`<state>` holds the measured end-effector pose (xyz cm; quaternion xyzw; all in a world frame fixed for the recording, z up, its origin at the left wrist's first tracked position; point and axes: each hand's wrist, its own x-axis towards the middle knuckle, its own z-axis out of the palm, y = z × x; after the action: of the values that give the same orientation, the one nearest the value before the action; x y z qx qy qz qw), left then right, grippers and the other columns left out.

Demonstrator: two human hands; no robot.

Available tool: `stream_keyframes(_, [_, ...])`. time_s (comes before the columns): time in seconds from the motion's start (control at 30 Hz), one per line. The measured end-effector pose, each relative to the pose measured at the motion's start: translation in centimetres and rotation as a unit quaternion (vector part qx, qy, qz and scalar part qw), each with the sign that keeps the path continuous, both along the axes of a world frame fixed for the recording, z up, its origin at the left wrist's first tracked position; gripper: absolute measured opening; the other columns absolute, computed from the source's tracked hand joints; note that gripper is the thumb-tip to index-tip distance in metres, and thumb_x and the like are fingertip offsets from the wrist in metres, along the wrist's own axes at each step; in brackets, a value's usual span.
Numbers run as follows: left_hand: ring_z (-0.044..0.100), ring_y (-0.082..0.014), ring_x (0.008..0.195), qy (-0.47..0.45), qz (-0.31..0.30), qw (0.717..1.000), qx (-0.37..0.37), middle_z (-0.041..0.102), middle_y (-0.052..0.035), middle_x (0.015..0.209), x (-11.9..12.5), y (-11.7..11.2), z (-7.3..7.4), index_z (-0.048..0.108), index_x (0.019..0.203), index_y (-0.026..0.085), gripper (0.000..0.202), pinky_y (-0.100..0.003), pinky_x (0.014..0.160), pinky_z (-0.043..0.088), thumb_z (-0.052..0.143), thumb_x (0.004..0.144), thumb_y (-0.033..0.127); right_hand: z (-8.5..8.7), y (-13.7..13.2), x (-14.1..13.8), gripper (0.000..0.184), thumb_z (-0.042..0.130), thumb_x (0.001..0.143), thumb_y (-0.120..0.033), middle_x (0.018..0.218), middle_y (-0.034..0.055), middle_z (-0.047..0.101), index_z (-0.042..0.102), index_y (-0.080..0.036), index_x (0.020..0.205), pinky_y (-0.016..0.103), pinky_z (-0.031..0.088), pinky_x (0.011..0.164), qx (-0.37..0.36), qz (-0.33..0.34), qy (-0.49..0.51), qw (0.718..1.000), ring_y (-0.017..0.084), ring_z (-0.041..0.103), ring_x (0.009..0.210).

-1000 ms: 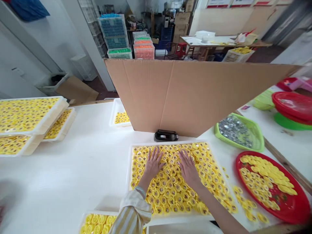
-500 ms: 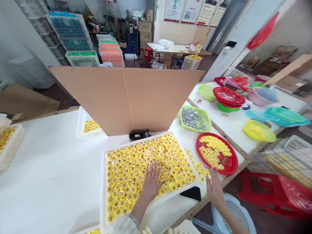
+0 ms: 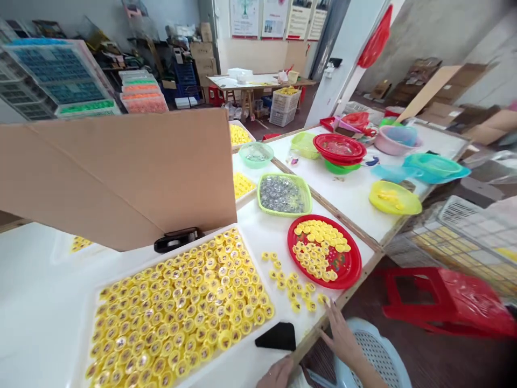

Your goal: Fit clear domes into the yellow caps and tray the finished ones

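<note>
My right hand (image 3: 343,339) is at the front table edge, its fingers stretched out and thumb apart. Its fingertips are by a small round yellow piece (image 3: 322,298), and I cannot tell if they touch it. Low in the view, my left hand (image 3: 277,373) is partly cut off by the frame; its visible fingers lie loosely extended with nothing seen in them. A white tray (image 3: 255,265) full of round yellow pieces with printed faces lies left of both hands. More loose yellow pieces (image 3: 291,282) are scattered between it and a red plate (image 3: 354,264) bearing further yellow pieces.
A cardboard sheet (image 3: 121,178) stands behind the tray, with a black object (image 3: 177,240) at its foot. A green basket (image 3: 307,196) holds shiny clear pieces. A black flat item (image 3: 277,337) lies near the edge. Below are a blue stool (image 3: 374,350) and a red stool (image 3: 416,293).
My view has swung right. My left hand has left the tray's yellow pieces and moved to the front table edge. My right hand has shifted slightly toward the edge, near the loose pieces.
</note>
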<state>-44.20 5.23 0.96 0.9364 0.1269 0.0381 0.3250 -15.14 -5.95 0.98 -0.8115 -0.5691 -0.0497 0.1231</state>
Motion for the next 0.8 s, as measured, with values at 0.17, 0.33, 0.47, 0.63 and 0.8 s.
stream_keyframes(0.17, [0.030,-0.0344,0.143,0.082,0.191,0.978,0.000,0.018,-0.0211,0.159,7.5,1.0,-0.4,0.004,0.154,0.013,0.095,-0.050,0.105,0.046,0.060,0.078,0.015,-4.2,2.1,3.5,0.097,0.061,0.084,-0.047,0.162,0.0178,0.008,0.003,-0.019,0.156,0.056,0.043,0.101,-0.036,0.074,0.059,0.995,0.043,0.031,0.140])
stream_keyframes(0.33, [0.012,-0.0416,0.145,0.063,0.279,0.958,0.034,-0.004,-0.0245,0.160,14.4,4.7,-1.9,-0.015,0.152,0.020,0.129,-0.061,0.102,0.043,0.080,0.066,0.025,-5.8,6.0,5.0,0.102,0.063,0.079,-0.060,0.160,0.0212,0.013,0.013,-0.015,0.155,0.053,0.042,0.103,-0.052,0.179,0.075,0.980,0.041,0.030,0.141])
stream_keyframes(0.47, [0.005,-0.0473,0.145,0.054,0.296,0.952,0.058,-0.004,-0.0300,0.159,16.9,7.4,-4.4,-0.014,0.151,0.016,0.143,-0.069,0.108,0.028,0.089,0.054,0.040,-6.4,9.6,6.2,0.099,0.062,0.074,-0.069,0.161,0.0208,0.011,0.028,-0.019,0.152,0.055,0.038,0.104,-0.047,0.269,0.071,0.960,0.043,0.022,0.143])
stream_keyframes(0.63, [0.025,-0.0399,0.144,0.055,0.258,0.962,0.074,0.024,-0.0232,0.156,16.7,7.6,-5.1,0.009,0.152,0.022,0.124,-0.059,0.109,0.035,0.087,0.058,0.044,-6.6,11.0,7.5,0.087,0.067,0.071,-0.066,0.160,0.0174,0.020,0.043,-0.024,0.145,0.059,0.033,0.105,-0.026,0.356,0.066,0.932,0.045,0.020,0.143])
stream_keyframes(0.8, [0.040,-0.0352,0.136,0.060,0.227,0.968,0.082,0.042,-0.0212,0.144,15.8,5.9,-4.9,0.024,0.149,0.019,0.100,-0.053,0.107,0.040,0.076,0.071,0.054,-6.5,9.9,8.2,0.074,0.058,0.083,-0.059,0.152,0.0179,0.039,0.041,-0.024,0.146,0.055,0.033,0.104,-0.012,0.399,0.051,0.916,0.038,0.031,0.140])
